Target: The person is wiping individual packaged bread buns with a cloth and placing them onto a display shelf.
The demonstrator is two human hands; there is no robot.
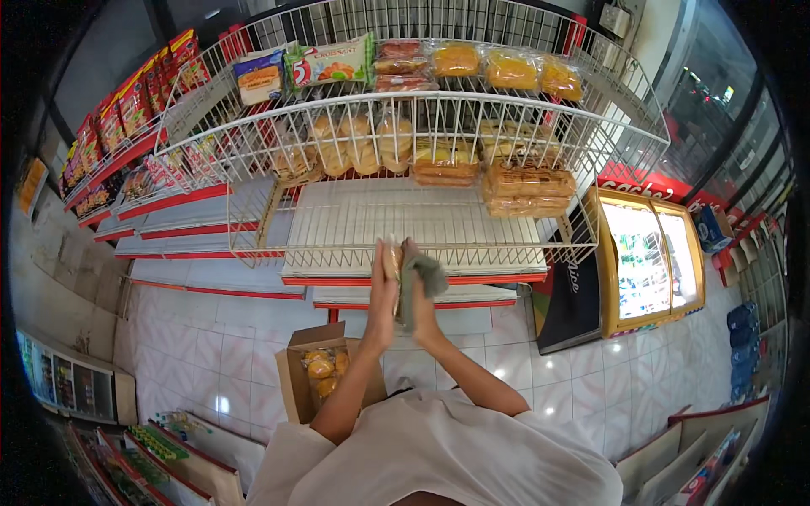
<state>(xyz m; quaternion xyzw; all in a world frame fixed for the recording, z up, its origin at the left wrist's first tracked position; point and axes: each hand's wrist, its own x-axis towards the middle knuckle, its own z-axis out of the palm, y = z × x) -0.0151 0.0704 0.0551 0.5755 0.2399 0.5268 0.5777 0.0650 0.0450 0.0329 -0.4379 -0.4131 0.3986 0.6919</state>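
Note:
Both of my hands are raised in front of the wire basket rack, palms facing each other. Flat against my left hand (381,310) is a thin package in clear wrap (397,278), seen edge-on, probably bread. My right hand (424,316) holds a grey-green cloth (430,273), which covers part of its fingers and lies along the package's other side. Just beyond my fingertips is the lower wire basket (354,250). Wrapped buns (354,145), a yellow-topped loaf pack (445,161) and stacked bread packs (530,186) stand at its back.
The upper basket (538,107) holds a croissant bag (332,61) and other wrapped breads. On the floor by my left arm stands an open cardboard box (294,379) with wrapped buns (326,367). A lit display freezer (623,265) is at right, snack shelves (120,161) at left.

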